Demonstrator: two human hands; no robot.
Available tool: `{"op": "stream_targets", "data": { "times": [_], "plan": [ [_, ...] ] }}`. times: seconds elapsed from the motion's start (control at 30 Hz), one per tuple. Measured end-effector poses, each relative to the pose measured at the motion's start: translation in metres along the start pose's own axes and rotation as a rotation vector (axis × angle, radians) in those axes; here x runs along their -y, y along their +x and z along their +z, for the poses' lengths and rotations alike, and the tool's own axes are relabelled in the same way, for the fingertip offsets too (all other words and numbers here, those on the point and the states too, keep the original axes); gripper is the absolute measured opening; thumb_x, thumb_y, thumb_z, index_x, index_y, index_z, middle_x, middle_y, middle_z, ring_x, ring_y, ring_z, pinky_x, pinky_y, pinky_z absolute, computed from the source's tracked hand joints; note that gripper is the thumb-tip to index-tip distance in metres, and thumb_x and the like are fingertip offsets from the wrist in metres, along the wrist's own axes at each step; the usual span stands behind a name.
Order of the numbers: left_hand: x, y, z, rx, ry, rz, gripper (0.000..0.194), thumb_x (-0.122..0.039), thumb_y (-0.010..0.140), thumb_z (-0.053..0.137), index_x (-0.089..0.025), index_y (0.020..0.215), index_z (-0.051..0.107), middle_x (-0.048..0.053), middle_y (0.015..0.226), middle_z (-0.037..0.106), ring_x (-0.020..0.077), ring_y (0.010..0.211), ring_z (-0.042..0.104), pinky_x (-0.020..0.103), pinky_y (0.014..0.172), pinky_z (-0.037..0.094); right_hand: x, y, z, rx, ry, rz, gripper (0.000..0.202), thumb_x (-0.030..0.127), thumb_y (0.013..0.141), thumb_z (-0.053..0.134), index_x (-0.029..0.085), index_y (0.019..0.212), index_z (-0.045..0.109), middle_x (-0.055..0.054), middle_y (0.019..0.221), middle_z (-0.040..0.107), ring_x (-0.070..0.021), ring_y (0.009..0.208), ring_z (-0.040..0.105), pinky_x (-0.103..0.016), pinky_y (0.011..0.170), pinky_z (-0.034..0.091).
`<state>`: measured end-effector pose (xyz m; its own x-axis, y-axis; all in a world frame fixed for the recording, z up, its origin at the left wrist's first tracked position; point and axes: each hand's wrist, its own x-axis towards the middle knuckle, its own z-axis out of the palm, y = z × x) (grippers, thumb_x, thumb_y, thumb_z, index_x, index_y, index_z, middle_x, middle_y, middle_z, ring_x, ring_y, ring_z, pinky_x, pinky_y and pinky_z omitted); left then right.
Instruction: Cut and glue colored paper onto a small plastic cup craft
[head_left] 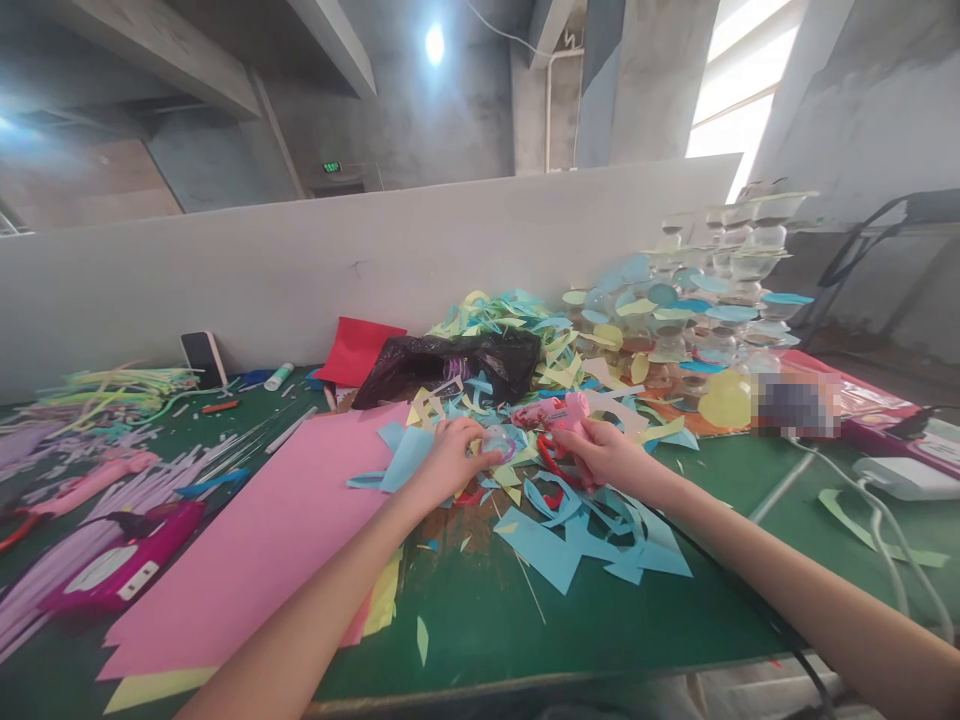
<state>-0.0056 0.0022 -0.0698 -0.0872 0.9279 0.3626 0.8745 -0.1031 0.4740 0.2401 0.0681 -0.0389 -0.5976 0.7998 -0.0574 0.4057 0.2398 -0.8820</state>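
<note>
My left hand point(456, 455) is closed around a small clear plastic piece point(498, 440), rounded like a cup; its full shape is hard to make out. In my right hand point(589, 450) is a pink glue gun point(568, 408), with its front end pointing left toward the clear piece. Red scissor-like handles point(550, 455) show just below the glue gun, partly hidden by my right fingers. Blue paper offcuts point(551, 550) lie beneath and in front of that hand. To the left of my left hand is a stack of pink paper sheets point(262, 540).
A black plastic bag point(382, 370) and a heap of paper scraps point(502, 315) sit behind my hands. Stacked clear cups with paper discs point(731, 260) stand back right. A magenta device point(124, 560), lilac strips point(34, 590) and a phone point(201, 360) are left. White cables point(874, 520) trail right.
</note>
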Motion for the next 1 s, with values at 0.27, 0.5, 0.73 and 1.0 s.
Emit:
{"op": "stream_targets", "data": {
  "times": [0.27, 0.5, 0.73, 1.0],
  "plan": [
    [0.0004, 0.0004, 0.0004, 0.003, 0.011, -0.002, 0.032, -0.053, 0.078, 0.068, -0.024, 0.089, 0.073, 0.006, 0.109, 0.065, 0.0279, 0.11, 0.051, 0.046, 0.102, 0.039, 0.0029, -0.0031, -0.001, 0.0, -0.042, 0.003, 0.039, 0.054, 0.092, 0.044, 0.024, 0.07, 0.038, 0.006, 0.04, 0.051, -0.0116, 0.043, 0.052, -0.024, 0.05, 0.04],
    [0.0002, -0.0006, -0.0001, 0.002, 0.002, 0.008, 0.03, -0.052, 0.079, 0.068, -0.025, 0.092, 0.073, 0.006, 0.11, 0.065, 0.0282, 0.11, 0.05, 0.046, 0.101, 0.039, 0.0074, -0.0051, -0.001, -0.012, -0.069, 0.022, 0.035, 0.052, 0.091, 0.047, 0.023, 0.071, 0.042, 0.006, 0.04, 0.049, -0.0127, 0.043, 0.053, -0.024, 0.049, 0.04],
    [-0.004, -0.0009, -0.003, 0.024, -0.001, -0.02, 0.032, -0.053, 0.079, 0.068, -0.023, 0.091, 0.072, 0.006, 0.11, 0.065, 0.0284, 0.112, 0.049, 0.044, 0.1, 0.04, 0.0061, -0.0045, -0.0027, 0.001, -0.112, 0.013, 0.038, 0.055, 0.09, 0.047, 0.023, 0.069, 0.041, 0.005, 0.042, 0.051, -0.0131, 0.045, 0.054, -0.025, 0.05, 0.042],
    [-0.0022, -0.0009, -0.002, 0.006, 0.0, -0.013, 0.028, -0.05, 0.078, 0.07, -0.023, 0.087, 0.071, 0.005, 0.11, 0.065, 0.0282, 0.111, 0.05, 0.044, 0.1, 0.041, 0.0029, -0.0014, -0.0019, 0.0, -0.112, -0.011, 0.039, 0.054, 0.09, 0.048, 0.024, 0.066, 0.039, 0.005, 0.04, 0.05, -0.0133, 0.043, 0.054, -0.025, 0.048, 0.041]
  ]
}}
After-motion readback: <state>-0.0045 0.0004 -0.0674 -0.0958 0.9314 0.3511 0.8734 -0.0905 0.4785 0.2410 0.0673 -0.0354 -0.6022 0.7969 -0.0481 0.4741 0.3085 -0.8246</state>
